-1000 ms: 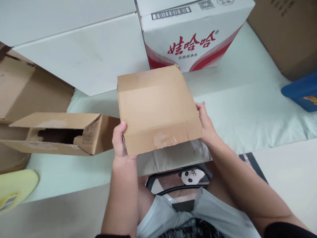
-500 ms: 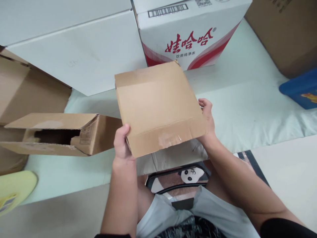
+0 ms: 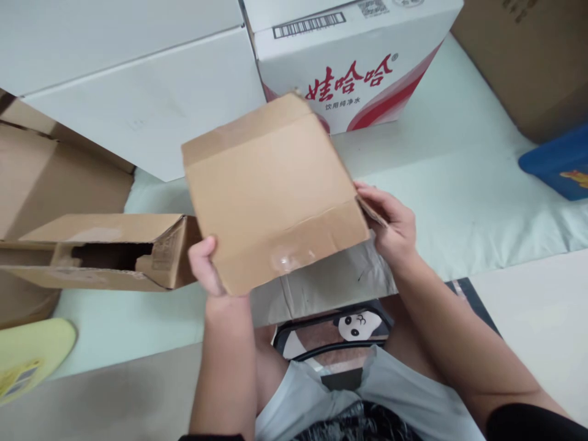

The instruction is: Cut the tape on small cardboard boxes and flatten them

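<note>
A brown cardboard box (image 3: pixel 271 184) is held up in front of me, tilted, its broad side facing the camera. My left hand (image 3: pixel 205 264) grips the lower left edge, thumb over the front and the other fingers hidden behind. At the right edge, my right hand (image 3: pixel 390 220) pinches a small side flap (image 3: pixel 373 213) between thumb and fingers. Another cardboard box (image 3: pixel 177 257) lies on its side to the left, its long opening towards me and its inside dark.
Behind stand a large white box (image 3: pixel 138 122) and a white carton with red lettering (image 3: pixel 353 92). A brown carton (image 3: pixel 528 67) and a blue container (image 3: pixel 558 162) are at the right. A pale yellow object (image 3: pixel 41 355) is at lower left, on the light green cloth (image 3: pixel 459 202).
The held box has shifted left and tilted. My right hand has moved from behind the edge to the side flap, which now sticks out.
</note>
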The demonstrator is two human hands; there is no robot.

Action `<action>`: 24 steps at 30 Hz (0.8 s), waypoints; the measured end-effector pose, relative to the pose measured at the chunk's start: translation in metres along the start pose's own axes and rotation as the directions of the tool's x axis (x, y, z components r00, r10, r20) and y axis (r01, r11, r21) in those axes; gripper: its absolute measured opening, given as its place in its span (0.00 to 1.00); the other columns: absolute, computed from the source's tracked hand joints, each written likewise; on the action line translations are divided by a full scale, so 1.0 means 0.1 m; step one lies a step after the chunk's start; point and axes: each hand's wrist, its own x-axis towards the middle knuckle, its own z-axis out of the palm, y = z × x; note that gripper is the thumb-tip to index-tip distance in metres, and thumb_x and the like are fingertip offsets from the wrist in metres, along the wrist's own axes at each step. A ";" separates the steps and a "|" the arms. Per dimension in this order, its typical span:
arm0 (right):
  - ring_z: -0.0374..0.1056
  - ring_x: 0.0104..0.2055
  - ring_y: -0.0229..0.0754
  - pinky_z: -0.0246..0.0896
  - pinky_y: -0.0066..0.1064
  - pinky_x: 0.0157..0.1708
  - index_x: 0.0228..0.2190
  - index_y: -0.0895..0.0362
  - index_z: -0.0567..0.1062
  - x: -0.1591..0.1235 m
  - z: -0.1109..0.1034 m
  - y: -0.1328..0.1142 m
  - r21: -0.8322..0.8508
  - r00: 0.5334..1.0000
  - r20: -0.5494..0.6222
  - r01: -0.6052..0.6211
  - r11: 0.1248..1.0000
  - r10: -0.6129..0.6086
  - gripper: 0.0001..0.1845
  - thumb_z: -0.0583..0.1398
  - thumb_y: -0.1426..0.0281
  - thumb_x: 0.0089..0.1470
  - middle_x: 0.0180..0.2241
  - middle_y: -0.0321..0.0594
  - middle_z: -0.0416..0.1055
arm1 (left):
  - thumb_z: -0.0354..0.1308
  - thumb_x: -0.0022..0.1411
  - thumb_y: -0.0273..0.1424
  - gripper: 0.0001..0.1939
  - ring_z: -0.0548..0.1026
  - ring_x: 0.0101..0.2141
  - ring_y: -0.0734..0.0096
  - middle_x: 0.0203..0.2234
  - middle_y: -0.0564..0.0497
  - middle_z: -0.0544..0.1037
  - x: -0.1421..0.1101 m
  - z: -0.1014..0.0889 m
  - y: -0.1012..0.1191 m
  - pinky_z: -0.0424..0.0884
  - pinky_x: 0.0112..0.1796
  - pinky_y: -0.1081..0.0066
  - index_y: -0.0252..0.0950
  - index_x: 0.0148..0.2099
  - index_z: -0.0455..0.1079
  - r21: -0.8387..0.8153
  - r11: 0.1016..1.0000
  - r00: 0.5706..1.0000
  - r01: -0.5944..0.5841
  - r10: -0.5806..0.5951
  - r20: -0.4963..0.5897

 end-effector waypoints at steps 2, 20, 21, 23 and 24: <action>0.72 0.58 0.56 0.61 0.57 0.62 0.35 0.48 0.82 0.03 -0.06 0.01 0.213 0.992 0.107 0.038 0.976 -0.062 0.14 0.59 0.57 0.53 0.46 0.38 0.82 | 0.59 0.49 0.46 0.26 0.78 0.49 0.54 0.40 0.47 0.83 0.04 -0.03 0.06 0.74 0.39 0.68 0.36 0.47 0.75 -0.066 0.991 0.992 -0.116 0.112 -0.058; 0.78 0.40 0.55 0.75 0.50 0.44 0.38 0.54 0.76 0.12 -0.30 -0.48 0.314 0.789 0.262 -0.614 0.724 0.556 0.25 0.70 0.57 0.37 0.38 0.44 0.81 | 0.49 0.63 0.58 0.21 0.74 0.51 0.66 0.39 0.59 0.81 -0.01 -0.20 0.08 0.71 0.47 0.69 0.51 0.42 0.71 0.101 0.991 0.989 -0.086 0.073 0.129; 0.78 0.42 0.56 0.74 0.50 0.44 0.38 0.53 0.76 0.13 -0.32 -0.51 0.350 0.836 0.129 -0.541 0.764 0.533 0.24 0.69 0.57 0.38 0.39 0.44 0.81 | 0.47 0.63 0.59 0.23 0.75 0.47 0.63 0.37 0.55 0.81 0.01 -0.19 0.04 0.72 0.46 0.64 0.49 0.42 0.72 0.136 0.990 0.990 -0.042 0.023 0.140; 0.76 0.47 0.57 0.73 0.51 0.45 0.39 0.53 0.76 0.18 -0.36 -0.56 0.398 0.899 -0.127 -0.341 0.852 0.419 0.24 0.64 0.52 0.42 0.42 0.47 0.79 | 0.46 0.61 0.58 0.26 0.77 0.38 0.58 0.32 0.47 0.79 0.05 -0.14 -0.06 0.73 0.41 0.58 0.43 0.40 0.71 0.242 0.969 0.977 0.042 -0.091 0.194; 0.75 0.48 0.57 0.73 0.51 0.44 0.39 0.53 0.75 0.21 -0.38 -0.58 0.400 0.913 -0.229 -0.227 0.888 0.337 0.25 0.61 0.50 0.45 0.43 0.49 0.78 | 0.44 0.60 0.57 0.27 0.76 0.36 0.58 0.32 0.46 0.78 0.05 -0.11 -0.12 0.73 0.40 0.57 0.41 0.40 0.71 0.377 0.925 0.959 0.045 -0.145 0.241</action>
